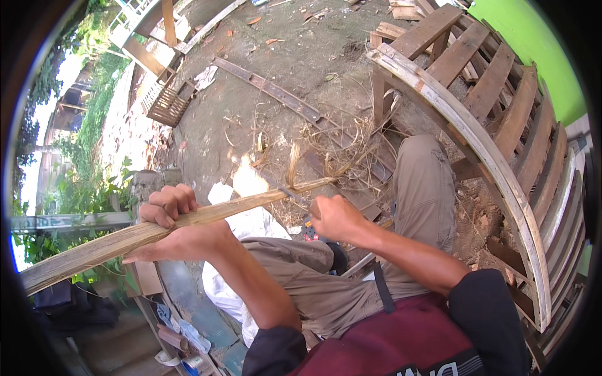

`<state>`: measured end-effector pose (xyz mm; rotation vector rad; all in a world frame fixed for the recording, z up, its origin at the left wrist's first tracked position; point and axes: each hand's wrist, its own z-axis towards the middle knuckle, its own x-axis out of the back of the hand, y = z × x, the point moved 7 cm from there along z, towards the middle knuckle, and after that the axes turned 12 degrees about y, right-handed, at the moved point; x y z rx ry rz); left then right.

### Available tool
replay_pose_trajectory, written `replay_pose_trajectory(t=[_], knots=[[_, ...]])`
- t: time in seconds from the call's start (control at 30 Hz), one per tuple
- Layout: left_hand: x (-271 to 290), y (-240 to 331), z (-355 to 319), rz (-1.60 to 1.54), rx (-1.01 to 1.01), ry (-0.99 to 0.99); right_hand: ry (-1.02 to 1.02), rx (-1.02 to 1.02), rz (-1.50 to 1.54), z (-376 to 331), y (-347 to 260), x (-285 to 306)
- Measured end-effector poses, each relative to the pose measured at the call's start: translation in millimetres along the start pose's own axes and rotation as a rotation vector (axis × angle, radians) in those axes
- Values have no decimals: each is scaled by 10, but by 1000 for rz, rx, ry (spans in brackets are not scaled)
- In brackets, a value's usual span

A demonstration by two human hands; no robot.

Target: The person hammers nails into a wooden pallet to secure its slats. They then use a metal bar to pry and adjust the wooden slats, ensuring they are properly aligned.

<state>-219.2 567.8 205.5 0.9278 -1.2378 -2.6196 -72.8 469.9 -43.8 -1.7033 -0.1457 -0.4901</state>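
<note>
A long, pale wooden pole (244,203) slants from the lower left toward the middle, thinning at its far end. My left hand (188,241) is closed round its thicker part, fingers over the top and palm below. Near the thin end, my right hand (337,217) is a fist round the handle of a knife, which the fingers hide. The knife's blade (296,196) lies across the pole, touching it. A peeled strip (293,164) of wood stands up from the pole just beyond the blade.
Curled shavings (351,147) litter the dirt ahead. A long rusty metal bar (269,89) lies there. Slatted wooden frames (489,81) lean at the right, close to my right knee. A wicker basket (166,103) sits far left. White cloth (257,235) lies by my left leg.
</note>
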Motion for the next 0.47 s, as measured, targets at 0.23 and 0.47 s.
replay_pose_trajectory(t=[0.23,0.47], knots=[[-64,-7,-34,-90,22,-122,-79,-175,-113,204,725,-61],[284,-712,-145,-170,295,-452,-13,-150,-206,228,766,-188]])
